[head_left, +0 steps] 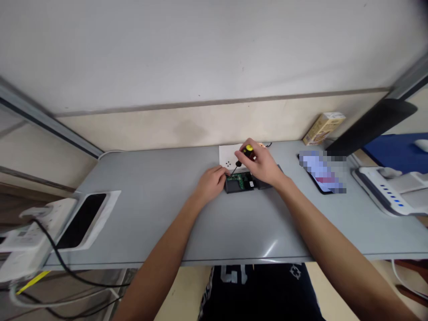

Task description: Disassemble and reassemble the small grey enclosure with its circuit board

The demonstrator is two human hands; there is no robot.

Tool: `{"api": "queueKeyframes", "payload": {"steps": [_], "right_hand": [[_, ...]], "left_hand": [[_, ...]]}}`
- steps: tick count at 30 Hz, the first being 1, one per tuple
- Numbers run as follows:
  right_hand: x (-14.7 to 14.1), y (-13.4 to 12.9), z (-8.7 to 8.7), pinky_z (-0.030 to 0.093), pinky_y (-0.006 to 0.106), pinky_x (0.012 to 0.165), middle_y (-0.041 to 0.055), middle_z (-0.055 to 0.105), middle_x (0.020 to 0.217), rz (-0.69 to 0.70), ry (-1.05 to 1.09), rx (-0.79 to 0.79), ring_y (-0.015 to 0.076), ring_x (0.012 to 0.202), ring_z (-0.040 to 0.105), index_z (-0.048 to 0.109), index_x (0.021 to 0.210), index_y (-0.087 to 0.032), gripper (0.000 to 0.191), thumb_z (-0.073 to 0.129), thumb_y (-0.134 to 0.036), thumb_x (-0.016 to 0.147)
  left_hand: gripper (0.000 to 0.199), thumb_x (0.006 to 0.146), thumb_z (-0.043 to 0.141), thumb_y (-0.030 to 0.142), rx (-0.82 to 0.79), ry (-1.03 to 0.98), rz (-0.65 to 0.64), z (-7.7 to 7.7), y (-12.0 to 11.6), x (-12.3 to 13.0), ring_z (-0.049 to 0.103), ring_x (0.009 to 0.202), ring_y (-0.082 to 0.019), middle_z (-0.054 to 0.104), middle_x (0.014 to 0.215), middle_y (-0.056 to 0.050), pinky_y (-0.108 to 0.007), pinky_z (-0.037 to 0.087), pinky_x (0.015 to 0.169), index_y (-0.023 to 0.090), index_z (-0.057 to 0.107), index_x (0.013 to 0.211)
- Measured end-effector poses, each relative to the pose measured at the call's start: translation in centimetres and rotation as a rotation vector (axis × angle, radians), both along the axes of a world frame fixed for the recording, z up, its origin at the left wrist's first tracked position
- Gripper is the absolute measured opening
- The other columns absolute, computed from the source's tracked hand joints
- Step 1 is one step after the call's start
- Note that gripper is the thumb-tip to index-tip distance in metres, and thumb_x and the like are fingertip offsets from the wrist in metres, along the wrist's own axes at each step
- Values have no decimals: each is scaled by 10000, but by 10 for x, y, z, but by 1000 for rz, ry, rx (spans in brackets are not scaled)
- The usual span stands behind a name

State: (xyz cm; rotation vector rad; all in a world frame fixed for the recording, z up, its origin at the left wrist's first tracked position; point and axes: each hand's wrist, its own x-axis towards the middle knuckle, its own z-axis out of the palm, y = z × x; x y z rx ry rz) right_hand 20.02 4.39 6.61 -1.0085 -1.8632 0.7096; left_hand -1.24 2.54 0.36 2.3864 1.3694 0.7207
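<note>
A screwdriver [248, 151] with a yellow-and-black handle is gripped in my right hand [262, 162], its thin shaft slanting down and left. The tip meets the left part of a green circuit board [241, 180], set in a dark open plastic case [232, 187] on the grey table. My left hand [211, 183] has its fingers curled at the case's left end, holding it near the screwdriver tip; its thumb is bent against the side. Behind the case lies a white sheet [227, 156] with several small dark dots on it. My right hand partly covers the case's right portion.
At left are a dark-screened phone [83, 220] on white paper and a white power strip [50, 223] with black cables. To the right stand a lit phone [321, 174], a yellowish carton [323, 129] and another white power strip [384, 191]. A wall [150, 129] borders the table's back.
</note>
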Motion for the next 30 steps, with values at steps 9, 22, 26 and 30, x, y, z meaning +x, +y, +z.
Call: {"api": "queueKeyframes", "payload": {"steps": [9, 22, 26, 30], "right_hand": [[-30, 14, -7, 372, 286, 591, -38, 436, 690, 18, 300, -30, 126, 626, 409, 420, 808, -247, 311, 559, -464, 980], [-52, 3, -19, 312, 242, 498, -69, 362, 651, 153, 773, -242, 92, 545, 319, 391, 821, -259, 283, 608, -409, 924], [-52, -1, -18, 305, 241, 502, -68, 359, 643, 203, 783, -263, 92, 550, 313, 395, 802, -254, 248, 597, -344, 916], [-51, 0, -18, 300, 235, 502, -71, 359, 625, 216, 821, -248, 88, 544, 310, 402, 790, -249, 254, 608, -324, 918]], "left_hand": [[258, 958, 464, 118, -66, 60, 68, 7, -7, 7, 702, 865, -215, 755, 952, -49, -342, 520, 821, 223, 682, 1047], [169, 966, 460, 153, -49, 88, 93, 6, -8, 12, 685, 847, -218, 724, 898, -56, -360, 525, 819, 216, 617, 958], [186, 971, 448, 162, -45, 73, 87, 3, -6, 10, 686, 884, -222, 731, 935, -60, -375, 524, 865, 214, 627, 973], [194, 973, 449, 177, -39, 71, 79, 0, -5, 8, 682, 903, -222, 731, 957, -59, -370, 524, 872, 215, 638, 989]]}}
